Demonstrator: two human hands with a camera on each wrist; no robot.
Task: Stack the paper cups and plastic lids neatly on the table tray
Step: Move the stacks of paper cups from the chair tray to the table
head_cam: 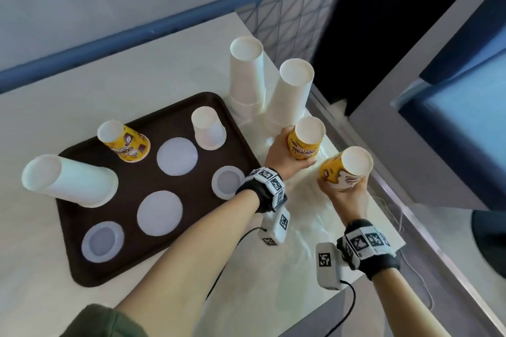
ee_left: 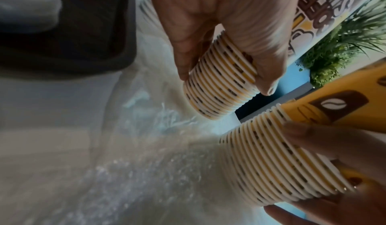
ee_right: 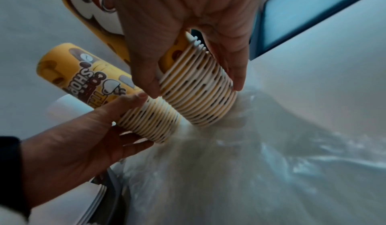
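My left hand (head_cam: 284,154) grips an upside-down stack of yellow printed paper cups (head_cam: 305,142), right of the brown tray (head_cam: 191,101). My right hand (head_cam: 342,189) grips a second, tilted yellow stack (head_cam: 345,168) beside it. In the left wrist view the left hand (ee_left: 225,35) wraps round the ribbed rims of its stack (ee_left: 221,86), with the other stack (ee_left: 277,159) below right. The right wrist view shows my right hand (ee_right: 183,30) round its stack (ee_right: 198,91). On the tray stand a yellow stack (head_cam: 124,142), a small white stack (head_cam: 208,128), a tall white stack (head_cam: 69,180) and several plastic lids (head_cam: 177,156).
Two tall white cup stacks (head_cam: 246,76) (head_cam: 291,93) stand behind my hands, off the tray. Crumpled clear plastic wrap (head_cam: 306,216) lies on the table under my hands. The table's right edge (head_cam: 383,189) runs close to my right hand. A dark panel (head_cam: 397,22) stands at the back right.
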